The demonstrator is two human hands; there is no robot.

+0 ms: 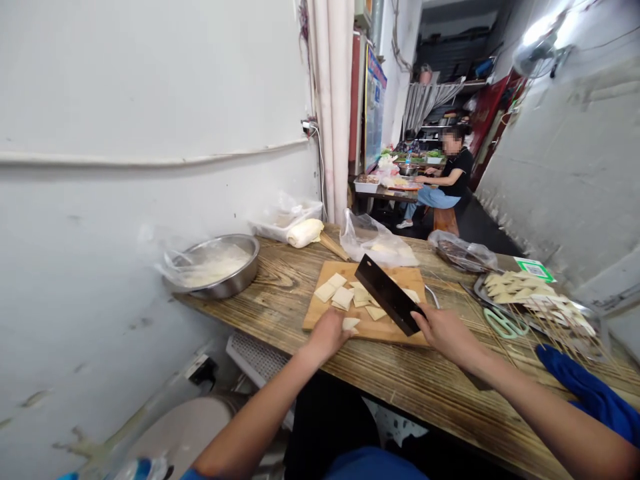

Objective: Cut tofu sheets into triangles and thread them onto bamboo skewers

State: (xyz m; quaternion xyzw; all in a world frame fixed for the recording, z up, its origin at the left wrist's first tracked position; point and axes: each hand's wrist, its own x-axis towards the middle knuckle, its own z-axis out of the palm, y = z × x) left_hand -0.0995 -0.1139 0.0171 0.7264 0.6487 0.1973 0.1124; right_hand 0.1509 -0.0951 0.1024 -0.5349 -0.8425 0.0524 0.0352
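Note:
A dark cleaver is gripped by its handle in my right hand. Its broad blade slants up and left over the wooden cutting board, hiding part of it. Flat pale pieces that look like tofu sheet lie scattered across the board. At the board's near left edge is my left hand, its fingers curled. A pale tofu piece shows beside its thumb and seems held there, though the fingertips are partly hidden.
A steel basin with plastic film stands left. Behind the board are a pale wrapped bundle and a plastic bag. To the right lie green-handled scissors, skewered pale pieces and blue cloth. A person sits farther back.

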